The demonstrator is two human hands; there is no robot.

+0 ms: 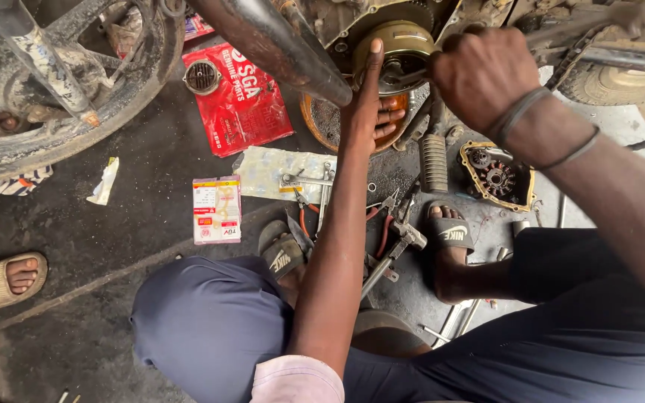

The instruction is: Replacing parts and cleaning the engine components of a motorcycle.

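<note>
My left hand (371,104) reaches up to a round brass-coloured engine part (404,41) on the side of a motorcycle engine, thumb pressed against its left rim and fingers curled underneath. On the right side of the same round part my right hand (481,75) is closed in a fist, gripping something I cannot make out. Two bands circle that wrist. An orange drain pan (315,123) sits on the floor under the engine.
A detached engine cover (498,175) with gears lies at right. Pliers, wrenches and other tools (322,190) are scattered between my sandalled feet. A red parts bag (237,97), a small carton (216,210), the front wheel (61,89) and another person's foot (9,277) lie left.
</note>
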